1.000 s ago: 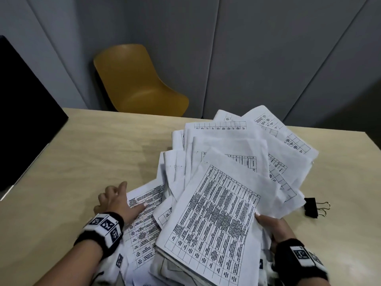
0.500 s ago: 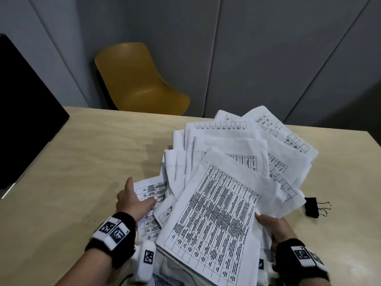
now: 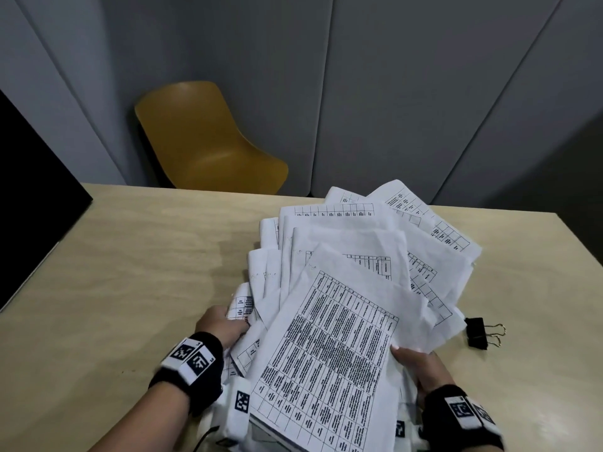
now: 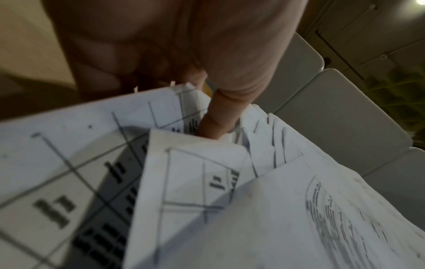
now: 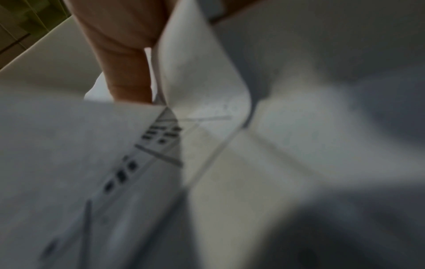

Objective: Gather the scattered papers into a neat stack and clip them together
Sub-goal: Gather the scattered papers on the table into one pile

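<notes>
Nearest the camera, black wrist bands (image 3: 192, 363) with square black-and-white coded tags sit on both forearms; no readable words show on them. The left hand (image 3: 222, 326) grips the left edge of the fanned papers (image 3: 342, 272), thumb on top of a sheet and the other fingers hidden beneath; in the left wrist view the thumb (image 4: 216, 116) presses down among the sheet edges. The right hand (image 3: 421, 367) clasps the right edge of the same pile, thumb lying on the top sheet (image 3: 329, 360) and fingers under it; the right wrist view is blurred and shows only a thumb against curled paper. The top sheet bears a printed table of small black text in ruled columns, too fine to read; its long axis runs from the near edge of the tabletop (image 3: 130, 272) away and slightly right. Behind it the other sheets spread like a fan, long axes pointing away, the farthest ones leaning right, each with table grids that cannot be read. Right of the papers, just beside their right edge, a black binder clip (image 3: 478, 332) lies on the tabletop, its wire handles pointing right. Left of the papers a dark panel (image 3: 32, 197) overlaps the tabletop's left edge. Beyond the papers, past the far edge, stands a mustard-yellow chair (image 3: 208, 141) against grey wall panels (image 3: 391, 93).
</notes>
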